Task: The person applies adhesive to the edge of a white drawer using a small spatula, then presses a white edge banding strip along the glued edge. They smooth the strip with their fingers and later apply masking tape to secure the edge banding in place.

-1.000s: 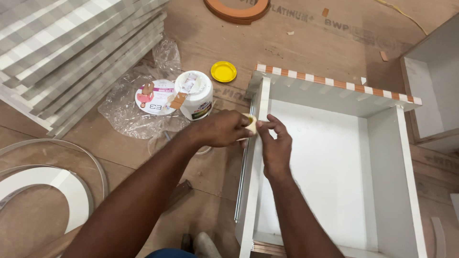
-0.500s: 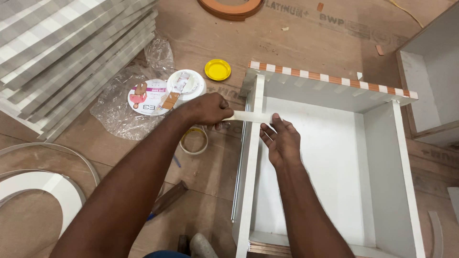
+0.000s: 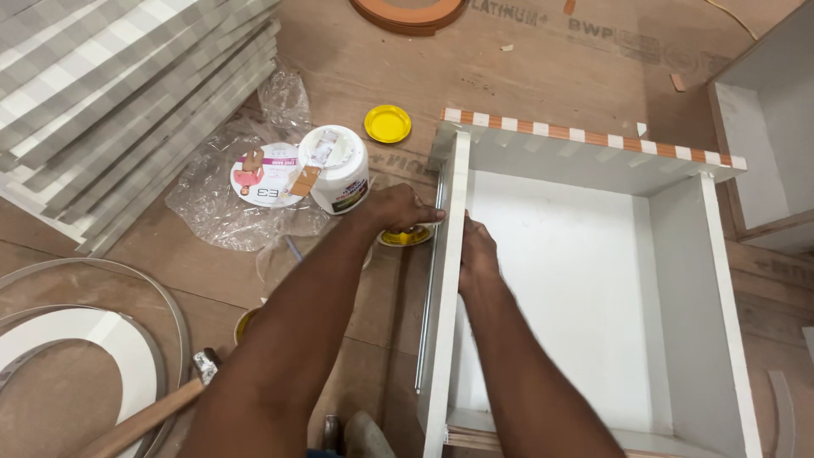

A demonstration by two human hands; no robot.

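A white open drawer box [image 3: 678,254] lies on the brown board floor, its far front edge striped orange and white. Both my hands are at the drawer's left wall [image 3: 445,339], about a third of the way down from the far corner. My left hand [image 3: 397,209] comes from outside, and its curled fingertips touch the wall's outer face by the metal slide rail [image 3: 426,314]. From inside, my right hand [image 3: 476,254] rests on the wall, fingers folded over its white top edge. A small yellow tin [image 3: 407,238] sits partly hidden under my left hand.
A white glue tub [image 3: 337,170], its lid [image 3: 263,174] and a yellow cap [image 3: 387,123] lie on a clear plastic bag at left. Striped grey panels [image 3: 110,102] are stacked top left. A coil of white edge band [image 3: 76,339] and a hammer [image 3: 144,414] lie bottom left. Another white box [image 3: 763,144] stands right.
Both hands slid from the far corner toward me along the left wall's top edge. The short white strip stretched between them half a second ago is no longer seen held.
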